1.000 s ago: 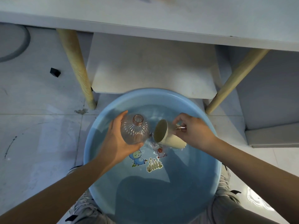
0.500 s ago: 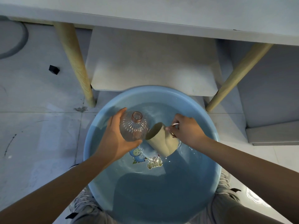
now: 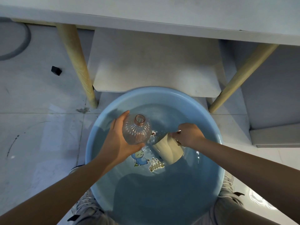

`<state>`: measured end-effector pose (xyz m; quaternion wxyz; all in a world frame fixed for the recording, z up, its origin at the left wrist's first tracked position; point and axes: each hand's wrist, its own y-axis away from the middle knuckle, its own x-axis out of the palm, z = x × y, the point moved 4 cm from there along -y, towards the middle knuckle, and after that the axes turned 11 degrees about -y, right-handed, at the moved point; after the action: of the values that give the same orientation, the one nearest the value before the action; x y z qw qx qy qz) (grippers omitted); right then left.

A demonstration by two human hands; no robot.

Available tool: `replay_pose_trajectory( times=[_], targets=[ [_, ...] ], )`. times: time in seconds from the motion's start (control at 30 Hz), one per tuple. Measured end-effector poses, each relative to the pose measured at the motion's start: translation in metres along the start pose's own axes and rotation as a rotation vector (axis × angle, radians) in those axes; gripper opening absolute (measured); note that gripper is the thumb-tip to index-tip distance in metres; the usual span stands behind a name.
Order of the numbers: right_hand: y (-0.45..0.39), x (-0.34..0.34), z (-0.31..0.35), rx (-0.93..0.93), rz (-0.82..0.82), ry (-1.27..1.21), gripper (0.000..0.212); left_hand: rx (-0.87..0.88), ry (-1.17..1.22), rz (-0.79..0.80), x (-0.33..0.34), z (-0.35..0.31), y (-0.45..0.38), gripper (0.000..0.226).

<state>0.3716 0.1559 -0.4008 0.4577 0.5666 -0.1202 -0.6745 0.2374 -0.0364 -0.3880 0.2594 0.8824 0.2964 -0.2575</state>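
Both hands work over the blue basin (image 3: 155,90): the left hand (image 3: 118,144) wraps a clear bottle (image 3: 137,131), upright and apparently empty, while the right hand (image 3: 189,135) grips the cream cup (image 3: 168,151) by its handle, dipped in the water (image 3: 162,192). Scooping seems underway; filling the bottle remains

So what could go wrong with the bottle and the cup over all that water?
The bottle has a narrow open neck and the cup a wide mouth, so poured water may miss and splash.
The left hand holds the bottle by its side alone; it might slip into the basin.
The right hand pinches the cup's handle while it lies tilted in the water; a jerky scoop could slop water onto the shoes.
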Motion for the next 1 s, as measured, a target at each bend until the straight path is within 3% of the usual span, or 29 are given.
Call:
replay_pose_trajectory(
  times=[0.1,0.3,0.6,1.0],
  targets=[
    [-0.001,-0.001,-0.005,0.045,0.023,-0.032,0.042,0.002,-0.004,0.002,-0.001,0.0,-0.001,0.108],
    [0.008,-0.005,-0.017,0.101,-0.065,-0.346,0.054,-0.005,-0.009,-0.019,-0.003,0.003,-0.002,0.11],
    [0.029,-0.038,-0.003,-0.183,-0.457,-0.443,0.043,-0.007,0.007,-0.079,-0.004,0.002,-0.002,0.108],
    [0.051,-0.086,0.024,-0.377,-0.656,-0.505,0.039,0.032,-0.084,-0.041,-0.001,-0.007,0.005,0.104]
  ],
)
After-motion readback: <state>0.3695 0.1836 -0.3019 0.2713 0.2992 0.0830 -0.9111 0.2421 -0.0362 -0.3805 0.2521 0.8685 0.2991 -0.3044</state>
